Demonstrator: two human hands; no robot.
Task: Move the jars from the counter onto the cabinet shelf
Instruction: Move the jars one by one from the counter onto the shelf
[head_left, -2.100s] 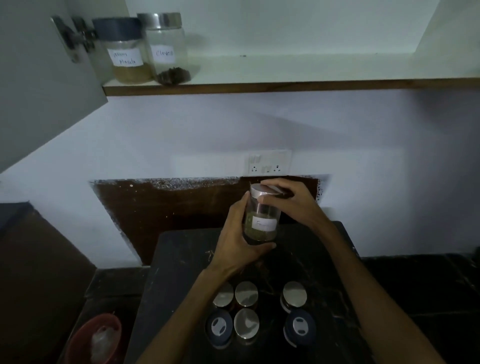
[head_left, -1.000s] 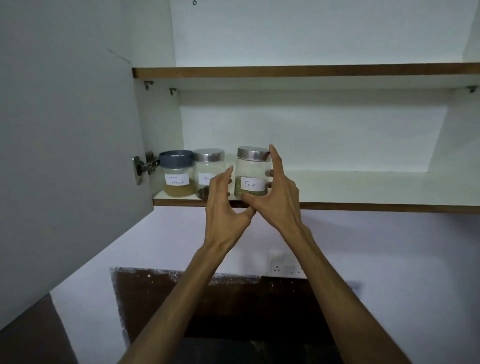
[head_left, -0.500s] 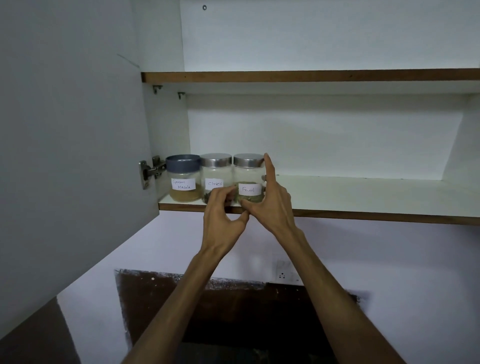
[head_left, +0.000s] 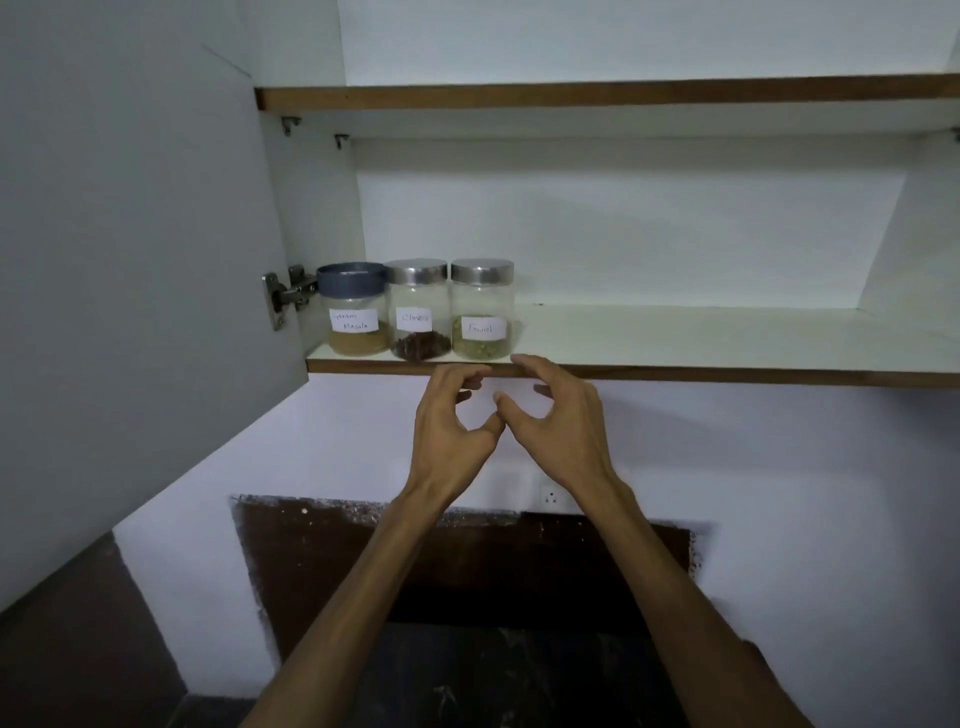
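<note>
3 jars on the lower shelf (head_left: 675, 338), all at its 9 o'clock end, touching in a row: 1 blue-lidded jar (head_left: 355, 310), 2 steel-lidded jars (head_left: 418, 310) (head_left: 482, 310). 3 paper labels, one per jar. 2 shelves: lower one, upper shelf (head_left: 597, 96) at 12 o'clock. 1 open cabinet door (head_left: 130, 260), 1 hinge (head_left: 283, 299). 2 hands, both empty: left hand (head_left: 449, 428), right hand (head_left: 558, 423). 1 wall socket (head_left: 550, 498).

The cabinet shelf (head_left: 727, 338) is cut off at the right edge. Left of it, the clove jar (head_left: 418, 317) label's last letters are smudged. Below it, the counter (head_left: 519, 675) is cropped, its jars unseen.
</note>
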